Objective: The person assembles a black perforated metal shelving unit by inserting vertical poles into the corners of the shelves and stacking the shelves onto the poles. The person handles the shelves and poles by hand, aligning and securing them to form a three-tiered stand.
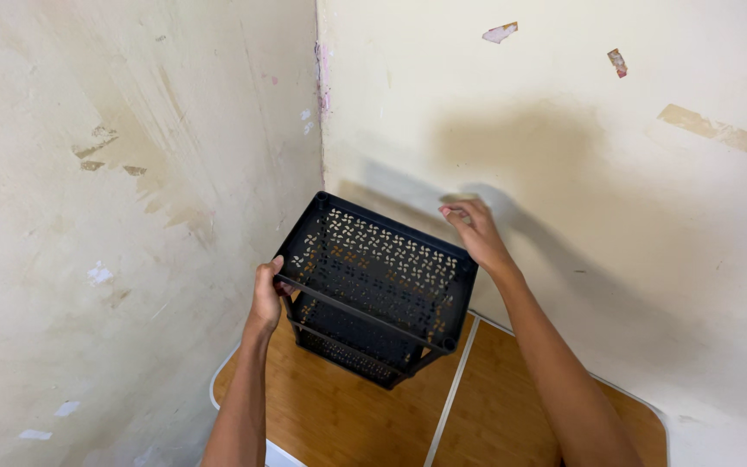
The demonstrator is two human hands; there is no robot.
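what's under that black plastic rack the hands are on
Under the black rack is a wooden tabletop with a pale rim, pushed into the wall corner. Lower perforated shelves show through the top one. The left hand grips its side; the rack's feet are hidden.

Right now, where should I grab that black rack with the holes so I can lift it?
Grab the black rack by its top rim, one hand on each short side. The left hand already grips the near left edge; the right hand hovers by the far right corner. The rim is a thin bar, easy to wrap fingers around.
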